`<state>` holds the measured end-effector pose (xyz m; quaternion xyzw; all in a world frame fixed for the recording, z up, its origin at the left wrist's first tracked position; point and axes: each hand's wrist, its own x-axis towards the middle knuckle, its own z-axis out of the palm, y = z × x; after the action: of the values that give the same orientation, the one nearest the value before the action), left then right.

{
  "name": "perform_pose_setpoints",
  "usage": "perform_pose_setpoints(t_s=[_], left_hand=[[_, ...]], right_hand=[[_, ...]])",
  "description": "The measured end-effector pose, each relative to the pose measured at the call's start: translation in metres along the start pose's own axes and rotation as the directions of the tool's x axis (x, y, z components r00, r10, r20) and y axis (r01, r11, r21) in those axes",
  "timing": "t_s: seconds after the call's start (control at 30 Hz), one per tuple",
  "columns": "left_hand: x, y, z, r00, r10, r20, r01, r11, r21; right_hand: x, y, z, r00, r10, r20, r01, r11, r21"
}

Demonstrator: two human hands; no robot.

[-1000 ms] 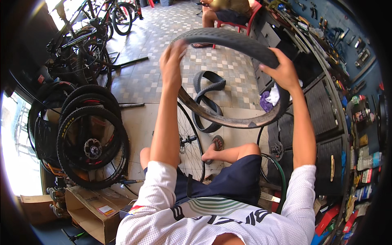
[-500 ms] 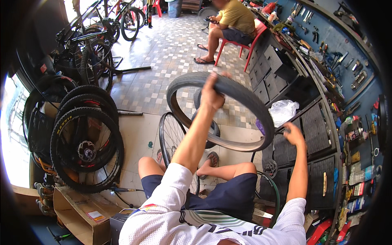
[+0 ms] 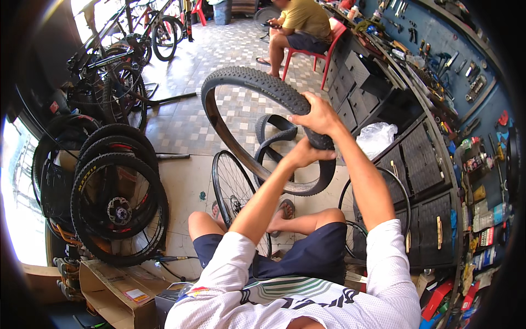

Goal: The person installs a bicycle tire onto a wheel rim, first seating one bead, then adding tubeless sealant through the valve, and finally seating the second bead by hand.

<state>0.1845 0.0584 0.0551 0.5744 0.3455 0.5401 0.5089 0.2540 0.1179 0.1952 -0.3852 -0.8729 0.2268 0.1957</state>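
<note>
A loose black bicycle tire [image 3: 246,78] with knobby tread is held up in front of me, above the floor. My right hand [image 3: 319,116] grips its right side, fingers wrapped over the tread. Just below, my left hand [image 3: 304,153] is closed on the same stretch of tire. Between my legs stands a bare spoked wheel [image 3: 218,178] with no tire on it. Beyond the held tire, another black tire [image 3: 267,122] lies twisted on the floor, partly hidden by it. A second spoked wheel [image 3: 406,211] is beside my right leg, partly covered by my right arm.
Several knobby-tired wheels [image 3: 82,219] lean together at the left, near a cardboard box [image 3: 109,299]. Dark drawers [image 3: 419,156] line the right side, with a white plastic bag [image 3: 378,138] by them. A person [image 3: 307,27] sits on a red chair [image 3: 335,46] farther off.
My right hand has come from open and apart to a grip on the tire. My left hand has shifted from its top to the lower right side. The tire has turned and moved left.
</note>
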Motion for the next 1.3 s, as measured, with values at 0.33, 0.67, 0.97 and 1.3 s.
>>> perform_pose_setpoints(t_s=[0.33,0.67,0.97,1.3], left_hand=[[-0.276,-0.076,-0.155,0.447,-0.18,-0.876,0.75,0.609,0.258],[-0.249,-0.084,-0.105,0.435,-0.144,-0.889,0.174,0.982,-0.074],[-0.23,-0.021,-0.122,0.429,0.074,-0.9,0.302,0.927,0.22],[-0.237,-0.066,-0.109,0.41,0.149,-0.9,0.333,0.894,0.3]], right_hand=[[-0.03,-0.007,0.043,0.961,0.071,-0.267,-0.072,0.997,0.006],[-0.057,-0.036,0.073,0.922,0.179,-0.345,-0.159,0.984,0.084],[-0.088,-0.035,0.121,0.945,0.22,-0.244,-0.163,0.959,0.232],[-0.118,0.024,0.223,0.957,0.257,-0.133,-0.228,0.953,0.197]])
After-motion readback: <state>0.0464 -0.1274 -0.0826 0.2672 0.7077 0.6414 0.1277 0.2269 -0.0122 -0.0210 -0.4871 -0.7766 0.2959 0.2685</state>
